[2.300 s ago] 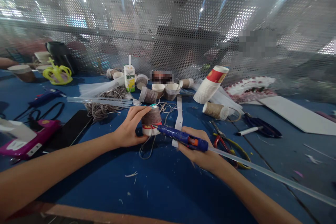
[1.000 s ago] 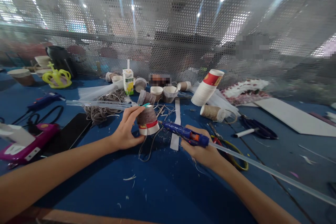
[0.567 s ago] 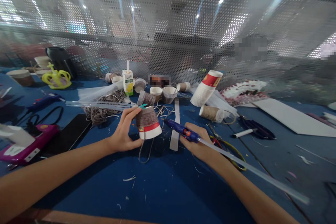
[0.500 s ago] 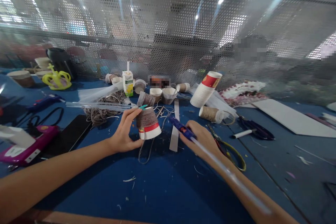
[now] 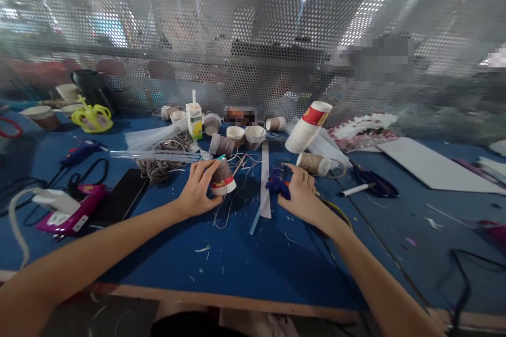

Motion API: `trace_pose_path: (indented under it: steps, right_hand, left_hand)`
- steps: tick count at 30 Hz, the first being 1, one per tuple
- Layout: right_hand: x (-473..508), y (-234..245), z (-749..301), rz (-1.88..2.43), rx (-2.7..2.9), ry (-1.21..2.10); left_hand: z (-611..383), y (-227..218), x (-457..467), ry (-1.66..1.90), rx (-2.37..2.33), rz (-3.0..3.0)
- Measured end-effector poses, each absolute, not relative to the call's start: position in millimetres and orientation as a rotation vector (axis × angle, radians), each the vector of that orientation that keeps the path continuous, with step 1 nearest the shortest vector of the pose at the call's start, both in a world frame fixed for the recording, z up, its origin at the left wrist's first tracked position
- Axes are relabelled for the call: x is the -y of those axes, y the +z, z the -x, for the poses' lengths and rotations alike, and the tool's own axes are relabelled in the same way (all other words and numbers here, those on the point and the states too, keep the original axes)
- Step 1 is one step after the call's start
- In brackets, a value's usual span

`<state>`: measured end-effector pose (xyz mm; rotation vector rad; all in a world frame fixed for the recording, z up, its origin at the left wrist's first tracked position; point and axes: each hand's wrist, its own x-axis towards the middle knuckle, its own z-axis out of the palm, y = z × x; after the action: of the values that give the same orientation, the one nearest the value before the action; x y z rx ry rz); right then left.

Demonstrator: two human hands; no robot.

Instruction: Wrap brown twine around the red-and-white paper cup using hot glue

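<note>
Because the blue table [image 5: 166, 268] was spread beneath the left hand [image 5: 197, 188] and the right hand [image 5: 304, 197], all places could be read from the fingers. Well to the right of the right fingers, a white board [image 5: 438, 166] was laid flat; beyond their tips a leaning cup stack [image 5: 301, 138] was seen. Between the left and right fingers a white strip [image 5: 265, 179] was stretched. Beside the strip, the gun [image 5: 278, 184] was framed by the right thumb and forefinger, well parted; whether it was gripped or merely touched could not be told. A stiff body was presumed, with a possibly hot tip. Within the left fingers the cup [image 5: 223, 175] was held, wide end down: its upper part was covered by the fingertips, its lower edge met by the thumb, the hand opened only as far as its height. Light, easily dented paper was judged likely; a gentle hold on the wound side, probably less slippery than the bare band, was thought best. Below the left thumb, a loop of cord [image 5: 221, 227] was trailed.
</note>
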<state>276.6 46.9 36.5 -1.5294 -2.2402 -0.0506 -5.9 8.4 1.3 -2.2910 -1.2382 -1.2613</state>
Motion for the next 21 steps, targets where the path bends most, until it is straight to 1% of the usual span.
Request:
trace_pose_path:
  steps: [3,6,10,15,21]
  right_hand:
    - [-27.8,47.6,-260.9,1.133,2.118,-0.098]
    - [-4.2,51.0,-245.6,0.756,2.195,0.058]
    - [20.1,41.1,-231.8,0.567,2.458,0.243]
    - [22.2,30.8,-225.3,0.610,2.584,0.346]
    - [15.6,29.2,-225.3,0.746,2.558,0.449]
  left_hand:
    - [5.0,1.7,-6.9,-1.230,1.232,2.311]
    - [3.8,0.5,-5.6,-1.205,1.209,2.330]
    - [3.1,-3.1,-5.5,-1.168,1.224,2.309]
    - [3.8,-2.9,-5.6,-1.205,1.164,2.246]
    - [2.6,0.3,-3.8,-1.244,1.151,2.208]
